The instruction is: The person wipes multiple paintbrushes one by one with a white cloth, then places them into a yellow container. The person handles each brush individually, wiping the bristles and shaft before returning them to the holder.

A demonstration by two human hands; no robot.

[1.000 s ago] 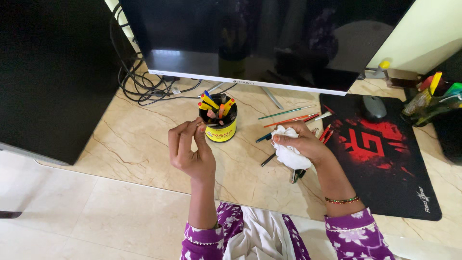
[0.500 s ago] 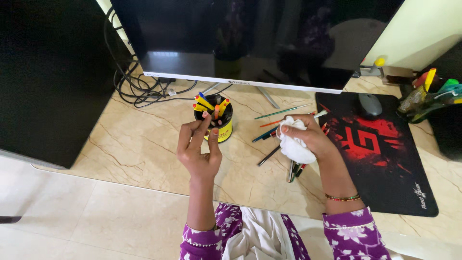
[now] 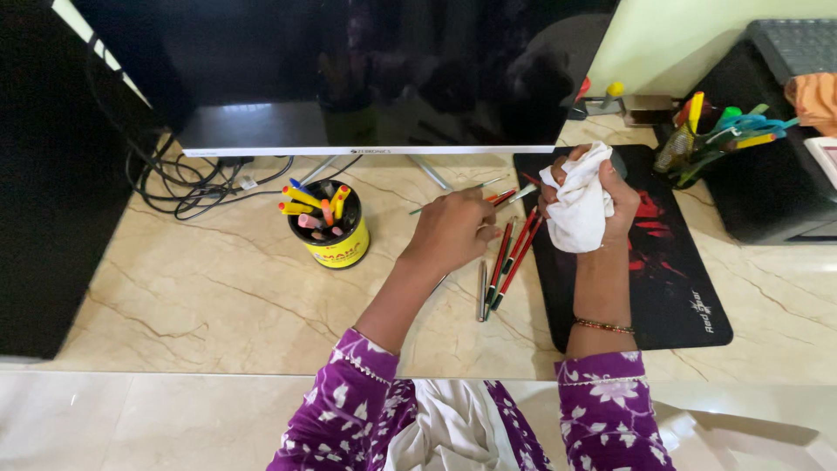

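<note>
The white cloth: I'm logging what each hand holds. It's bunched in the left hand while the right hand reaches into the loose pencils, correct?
Not quite. The head view shows the white cloth bunched in the right hand, while the left hand reaches into the loose pencils.

Big dark monitor [image 3: 349,74] stands across the back of the marble desk [image 3: 218,288], tangled black cables [image 3: 179,183] bunched beneath its left corner. A black-and-red mouse pad [image 3: 676,270] lies right, and beyond it a dark holder of bright markers [image 3: 715,135].
</note>
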